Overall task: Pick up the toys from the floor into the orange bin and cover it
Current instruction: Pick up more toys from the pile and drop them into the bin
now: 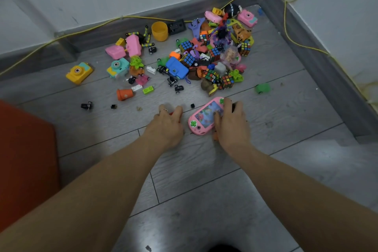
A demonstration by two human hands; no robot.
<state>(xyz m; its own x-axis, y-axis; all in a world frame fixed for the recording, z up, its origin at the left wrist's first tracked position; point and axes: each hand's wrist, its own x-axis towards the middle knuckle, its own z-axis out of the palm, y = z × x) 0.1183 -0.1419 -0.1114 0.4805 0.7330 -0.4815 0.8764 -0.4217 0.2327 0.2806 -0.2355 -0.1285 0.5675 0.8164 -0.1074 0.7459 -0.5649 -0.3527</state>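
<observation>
Dozens of toys [204, 59] heaped on the grey floor [204, 180] in the corner of the room, spilling leftward along the baseboard; several colour cubes [210, 75] mixed through the middle of the heap, with a blue toy camera [177, 70] beside them; further left, a teal toy camera [118, 67], pink cases [124, 48], a yellow cup [159, 31] on its side, and a yellow toy camera [79, 72] lying apart from the rest; nearer, an orange cup [124, 94] tipped over and a green toy [262, 88] alone on the right.

Closest of all, a pink handheld game [204, 117] flat on the floor, just short of the heap; right hand [231, 122] laid over its right end, fingers curled around the edge, gripping it; left hand [168, 121] just beside the game, palm down, fingers curled over something small and red that is mostly hidden; whether actually gripped, cannot tell.

Orange bin [24, 159] only partly in view at the left edge, well apart from the heap; no lid on it visible from here.

Yellow cable [286, 26] trailing along the wall and baseboard behind the toys.
</observation>
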